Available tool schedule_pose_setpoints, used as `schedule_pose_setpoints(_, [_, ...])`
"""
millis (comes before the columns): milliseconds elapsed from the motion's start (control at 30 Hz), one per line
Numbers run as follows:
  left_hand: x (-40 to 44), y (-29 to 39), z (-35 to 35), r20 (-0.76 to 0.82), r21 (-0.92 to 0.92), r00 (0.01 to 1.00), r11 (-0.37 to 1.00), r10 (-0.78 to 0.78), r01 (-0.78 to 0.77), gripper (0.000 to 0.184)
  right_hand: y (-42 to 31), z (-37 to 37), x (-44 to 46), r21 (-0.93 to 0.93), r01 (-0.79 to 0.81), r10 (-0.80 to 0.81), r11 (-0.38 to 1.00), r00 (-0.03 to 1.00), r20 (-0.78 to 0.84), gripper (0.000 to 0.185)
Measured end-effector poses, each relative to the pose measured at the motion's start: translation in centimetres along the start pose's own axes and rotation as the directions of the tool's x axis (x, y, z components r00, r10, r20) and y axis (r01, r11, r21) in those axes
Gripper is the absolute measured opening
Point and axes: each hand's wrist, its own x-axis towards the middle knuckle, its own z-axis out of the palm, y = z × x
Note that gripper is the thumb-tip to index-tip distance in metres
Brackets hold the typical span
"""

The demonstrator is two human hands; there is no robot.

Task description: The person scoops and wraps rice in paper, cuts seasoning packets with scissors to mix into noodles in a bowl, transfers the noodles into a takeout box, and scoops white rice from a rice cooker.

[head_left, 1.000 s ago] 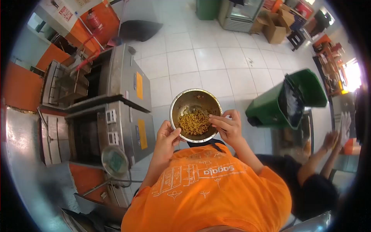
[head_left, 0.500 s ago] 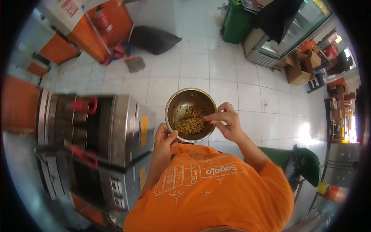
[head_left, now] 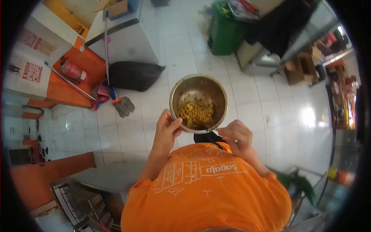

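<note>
A round metal bowl is held out in front of my chest, tilted a little so that its inside shows. Cooked noodles lie in the near half of it. My left hand is closed on the bowl's near left rim, thumb over the edge and fingers beneath. At the near right rim, my right hand pinches the thin handle of a metal utensil that reaches into the bowl. The utensil's head is buried in the noodles, so whether it is a fork or a spoon does not show.
Ahead on the left are a mop, a black bag and a fire extinguisher. A green bin and a cardboard box stand front right. Metal kitchen equipment is close on my left. White tiles cover the floor.
The view has turned, bringing the mop and bag nearer and shifting the stove back. My right hand has moved from above the noodles down to the near right rim.
</note>
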Motion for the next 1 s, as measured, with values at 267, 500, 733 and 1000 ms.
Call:
schedule_pose_setpoints(267, [20.4, 9.9, 1.7, -0.111, -0.115, 0.991, 0.989, 0.08, -0.092, 0.015, 18.4, 0.0, 27.3, -0.062, 0.18, -0.18, 0.982, 0.984, 0.004, 0.025])
schedule_pose_setpoints(500, [42.1, 17.7, 0.0, -0.225, -0.119, 0.959, 0.971, 0.175, -0.205, 0.018, 32.8, 4.8, 47.0, 0.174, 0.243, -0.286, 0.954, 0.91, 0.299, 0.017])
schedule_pose_setpoints(733, [69.2, 27.0, 1.8, -0.024, -0.022, 0.999, 0.999, 0.029, -0.03, 0.016, 48.7, 3.9, 64.4, -0.112, 0.091, -0.081, 0.99, 0.992, 0.093, 0.015])
schedule_pose_setpoints(1000, [98.4, 34.6, 8.1, 0.163, 0.043, 0.987, 0.999, -0.001, -0.006, 0.018, 67.5, -1.8, 82.7, -0.227, -0.125, 0.063, 0.966, 0.963, -0.261, 0.019])
